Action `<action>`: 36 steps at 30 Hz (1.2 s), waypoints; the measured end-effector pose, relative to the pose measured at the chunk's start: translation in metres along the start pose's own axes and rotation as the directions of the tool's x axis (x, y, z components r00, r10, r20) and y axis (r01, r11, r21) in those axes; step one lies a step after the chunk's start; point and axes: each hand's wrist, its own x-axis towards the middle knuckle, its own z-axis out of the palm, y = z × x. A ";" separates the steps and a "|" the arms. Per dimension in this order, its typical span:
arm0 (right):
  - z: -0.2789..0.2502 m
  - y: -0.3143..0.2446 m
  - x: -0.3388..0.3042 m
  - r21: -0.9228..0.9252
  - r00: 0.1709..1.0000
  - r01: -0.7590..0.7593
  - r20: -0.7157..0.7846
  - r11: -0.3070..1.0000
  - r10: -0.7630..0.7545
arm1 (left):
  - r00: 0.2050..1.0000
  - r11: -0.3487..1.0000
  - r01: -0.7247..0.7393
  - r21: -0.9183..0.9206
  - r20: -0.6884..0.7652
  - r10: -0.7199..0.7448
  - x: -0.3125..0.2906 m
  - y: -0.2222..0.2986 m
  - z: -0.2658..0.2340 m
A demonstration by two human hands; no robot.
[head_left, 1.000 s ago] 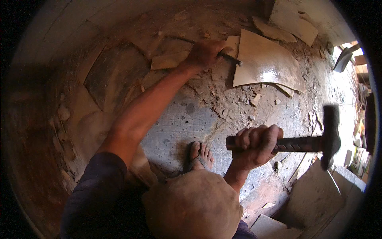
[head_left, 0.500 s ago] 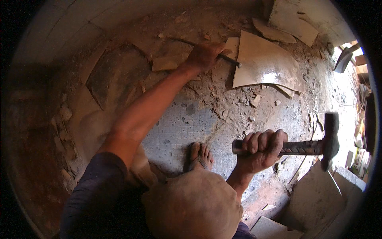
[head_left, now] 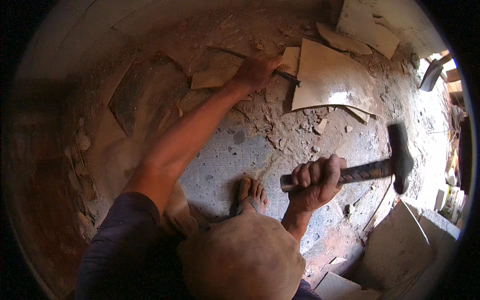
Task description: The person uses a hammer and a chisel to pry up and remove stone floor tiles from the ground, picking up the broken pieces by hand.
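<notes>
While the left fingers (head_left: 271,62) clamp a metal rod (head_left: 287,76) midway, the right fingers (head_left: 315,173) wrap the hammer handle (head_left: 367,172).

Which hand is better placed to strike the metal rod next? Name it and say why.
The right hand, most likely: it grips the hammer by its handle. The left hand is occupied, gripping the metal rod and leaving its right-hand end exposed.

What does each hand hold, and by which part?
The right hand holds a hammer by the handle, near its free end; the left hand grips a thin dark rod around the middle.
</notes>
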 end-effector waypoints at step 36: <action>-0.050 0.049 -0.022 -0.233 0.842 -0.539 -0.146 0.810 0.519 | 0.999 0.981 0.030 0.190 -0.050 -0.021 0.070 0.022 -0.059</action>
